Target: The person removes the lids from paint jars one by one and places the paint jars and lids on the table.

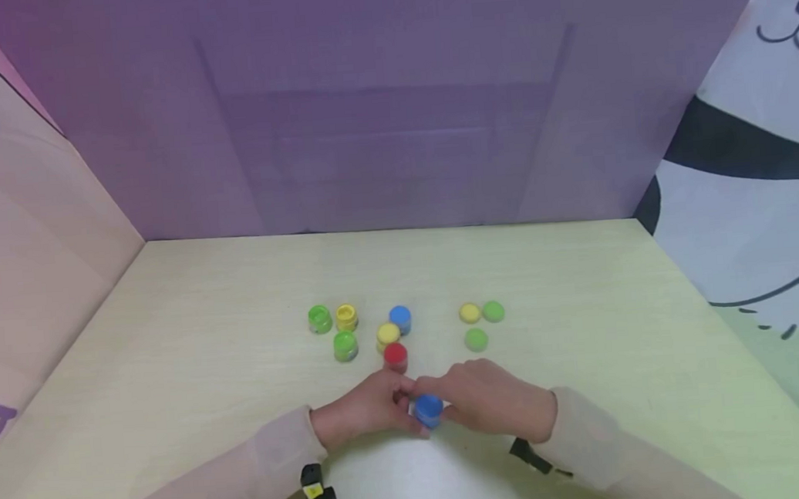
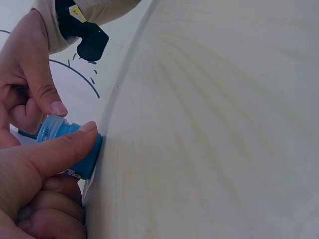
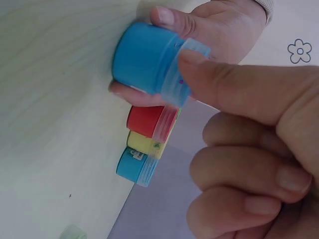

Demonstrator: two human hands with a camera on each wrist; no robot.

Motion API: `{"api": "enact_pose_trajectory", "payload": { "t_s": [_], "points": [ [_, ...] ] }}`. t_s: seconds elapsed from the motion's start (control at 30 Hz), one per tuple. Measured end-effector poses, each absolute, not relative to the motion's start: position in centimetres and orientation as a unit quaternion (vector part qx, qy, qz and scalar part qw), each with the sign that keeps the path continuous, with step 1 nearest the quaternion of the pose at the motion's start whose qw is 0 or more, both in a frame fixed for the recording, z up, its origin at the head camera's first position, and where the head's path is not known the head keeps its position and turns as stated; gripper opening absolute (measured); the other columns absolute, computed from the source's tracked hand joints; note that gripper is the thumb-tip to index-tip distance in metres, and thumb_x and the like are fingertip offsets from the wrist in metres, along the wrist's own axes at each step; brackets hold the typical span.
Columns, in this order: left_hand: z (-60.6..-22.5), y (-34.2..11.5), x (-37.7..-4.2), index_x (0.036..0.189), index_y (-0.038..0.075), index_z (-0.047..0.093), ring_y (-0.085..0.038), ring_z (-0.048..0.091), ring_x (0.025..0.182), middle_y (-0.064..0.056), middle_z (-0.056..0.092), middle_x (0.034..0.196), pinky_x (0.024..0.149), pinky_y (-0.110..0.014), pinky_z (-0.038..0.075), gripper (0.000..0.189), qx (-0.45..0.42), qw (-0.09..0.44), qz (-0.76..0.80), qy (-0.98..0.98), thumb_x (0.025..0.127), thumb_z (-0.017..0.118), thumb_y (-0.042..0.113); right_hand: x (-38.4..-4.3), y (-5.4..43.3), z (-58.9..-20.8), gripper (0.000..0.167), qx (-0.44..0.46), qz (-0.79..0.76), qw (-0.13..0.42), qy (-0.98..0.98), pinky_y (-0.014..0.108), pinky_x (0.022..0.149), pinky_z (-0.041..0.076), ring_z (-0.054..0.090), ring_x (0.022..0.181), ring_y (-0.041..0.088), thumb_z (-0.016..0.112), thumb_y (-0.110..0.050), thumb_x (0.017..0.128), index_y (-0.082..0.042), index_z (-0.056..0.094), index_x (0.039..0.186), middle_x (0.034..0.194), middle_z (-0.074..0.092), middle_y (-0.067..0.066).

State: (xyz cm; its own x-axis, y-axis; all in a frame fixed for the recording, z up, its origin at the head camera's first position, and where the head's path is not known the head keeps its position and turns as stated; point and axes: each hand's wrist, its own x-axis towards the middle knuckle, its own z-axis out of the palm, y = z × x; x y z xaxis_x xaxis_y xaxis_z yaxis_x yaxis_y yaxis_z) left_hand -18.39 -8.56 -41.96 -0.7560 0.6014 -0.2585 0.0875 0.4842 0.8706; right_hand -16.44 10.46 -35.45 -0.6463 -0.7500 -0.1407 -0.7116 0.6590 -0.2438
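Note:
A small blue jar [image 1: 428, 410] with a translucent lid [image 3: 187, 69] stands upright on the table between the hands. My left hand [image 1: 376, 406] holds the jar body, its thumb [image 2: 75, 149] on one side and a finger on the other, as the right wrist view shows. From the right, my right hand [image 1: 489, 398] grips the lid, the thumb [image 3: 219, 82] pressed to its side and the other fingers curled. The lid is on the jar. Just beyond the left hand stands a red jar [image 1: 395, 358], with a yellow jar [image 1: 388, 338] and another blue jar [image 1: 401, 320] behind it.
Farther left stand two green jars, one [image 1: 319, 319] behind the other [image 1: 345, 347], and a yellow jar [image 1: 345, 317]. To the right lie a yellow disc [image 1: 470, 312] and two green discs, [image 1: 493, 311] like lids. A purple panel [image 1: 391, 126] closes off the table's back.

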Motion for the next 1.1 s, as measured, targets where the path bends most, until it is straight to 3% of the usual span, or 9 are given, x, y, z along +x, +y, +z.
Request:
{"api": "enact_pose_trajectory", "payload": {
  "t_s": [0.37,0.67,1.1],
  "points": [
    [-41.9,-8.7,-18.4,0.091,0.012,0.071,-0.012,0.041,0.060,0.002,0.047,0.060,0.055,-0.022,0.032,0.020,0.223,0.275,0.475,0.806,0.073,0.080,0.012,-16.3,10.4,-35.7,0.034,-0.391,-0.129,0.146,0.900,0.017,0.051,0.038,0.041,0.052,0.003,0.071,-0.019,0.083,-0.015,0.054,0.113,0.063,0.051,-0.009],
    [-42.0,-8.6,-18.5,0.100,0.019,0.073,-0.012,0.042,0.061,0.004,0.048,0.062,0.055,-0.022,0.033,0.025,0.220,0.280,0.474,0.805,0.076,0.076,0.011,-15.8,9.6,-36.3,0.036,-0.286,-0.146,0.149,0.935,0.021,0.045,0.032,0.039,0.049,0.006,0.067,-0.045,0.083,-0.013,0.051,0.090,0.058,0.045,-0.006],
    [-42.2,-8.5,-18.5,0.101,0.017,0.073,-0.011,0.041,0.057,0.004,0.048,0.059,0.051,-0.021,0.031,0.029,0.219,0.278,0.484,0.800,0.074,0.078,0.008,-15.4,9.3,-36.4,0.035,-0.283,-0.143,0.125,0.940,0.021,0.043,0.033,0.039,0.049,0.007,0.068,-0.040,0.084,-0.011,0.050,0.090,0.060,0.044,-0.005]
  ]
}}
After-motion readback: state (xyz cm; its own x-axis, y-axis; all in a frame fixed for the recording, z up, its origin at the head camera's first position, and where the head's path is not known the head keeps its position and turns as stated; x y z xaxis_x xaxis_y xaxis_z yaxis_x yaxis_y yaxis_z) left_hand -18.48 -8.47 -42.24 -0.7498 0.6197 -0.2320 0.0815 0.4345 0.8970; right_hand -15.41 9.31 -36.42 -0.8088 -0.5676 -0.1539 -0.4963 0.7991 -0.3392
